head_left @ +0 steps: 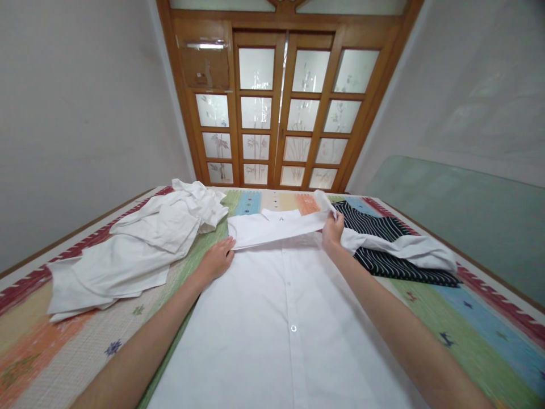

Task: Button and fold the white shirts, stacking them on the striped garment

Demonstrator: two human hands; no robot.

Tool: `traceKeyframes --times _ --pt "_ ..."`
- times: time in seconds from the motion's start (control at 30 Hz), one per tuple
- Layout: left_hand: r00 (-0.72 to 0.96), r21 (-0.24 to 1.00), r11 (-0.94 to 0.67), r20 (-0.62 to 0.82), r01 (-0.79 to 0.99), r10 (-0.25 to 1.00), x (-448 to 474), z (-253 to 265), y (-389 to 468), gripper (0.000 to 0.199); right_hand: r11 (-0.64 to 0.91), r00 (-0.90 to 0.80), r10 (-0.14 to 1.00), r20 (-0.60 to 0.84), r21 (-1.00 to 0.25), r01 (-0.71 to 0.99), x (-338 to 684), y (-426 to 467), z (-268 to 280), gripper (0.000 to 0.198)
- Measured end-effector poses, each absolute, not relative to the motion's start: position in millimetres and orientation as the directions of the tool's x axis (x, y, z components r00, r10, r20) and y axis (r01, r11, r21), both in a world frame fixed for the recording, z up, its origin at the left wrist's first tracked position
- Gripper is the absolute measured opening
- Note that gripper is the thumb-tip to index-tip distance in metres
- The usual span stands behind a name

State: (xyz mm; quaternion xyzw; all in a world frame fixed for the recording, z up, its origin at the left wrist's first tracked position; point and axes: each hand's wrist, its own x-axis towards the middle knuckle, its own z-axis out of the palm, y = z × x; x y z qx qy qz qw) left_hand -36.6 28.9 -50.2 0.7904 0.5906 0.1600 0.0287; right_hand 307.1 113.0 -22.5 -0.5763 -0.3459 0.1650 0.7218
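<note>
Patterned cover (76, 346) in bright bands, a white shirt (264, 307) spread flat along its middle, two hands at work on one sleeve.

Nearest lies the shirt's buttoned front, its collar pointing away; the cloth looks thin, soft and light, likely to crease or slide, so the shoulder edge and sleeve end seem the best holds. Beyond, the left hand (218, 258) rests at the shirt's left edge, whether pinching or pressing I cannot tell; the right hand (333, 229) grips the sleeve (281, 230) near its end, drawn across the chest. The other sleeve (409, 248) lies over a striped garment (370, 218); a rumpled white garment (140, 238) lies left. Farthest stand wooden doors (276, 94) with frosted panes.
</note>
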Motion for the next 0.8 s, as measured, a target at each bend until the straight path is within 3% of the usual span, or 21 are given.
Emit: traceKeyframes --times 0.2,0.37,0.57,0.67,0.8 --pt "0.204 0.161 -0.253 0.272 0.954 0.940 -33 -47 24 0.041 0.130 0.763 0.587 0.271 -0.962 0.242 352 93 -42 0.030" --pt "0.134 0.041 -0.160 0.366 0.986 0.921 -31 -43 18 0.027 -0.010 0.720 0.585 0.373 -0.884 0.467 366 73 -48 0.041" --pt "0.086 -0.009 -0.092 0.451 0.996 0.888 -30 -42 15 0.019 0.020 0.436 0.617 0.656 -0.567 0.824 358 52 -55 0.054" --pt "0.048 -0.011 -0.047 0.430 0.999 0.901 -30 -40 13 0.018 -0.004 0.299 0.626 0.720 -0.381 0.925 352 44 -54 0.054" --pt "0.006 0.029 -0.019 0.391 0.999 0.920 -30 -36 10 0.018 0.023 0.102 0.662 0.742 -0.156 0.988 348 39 -50 0.039"
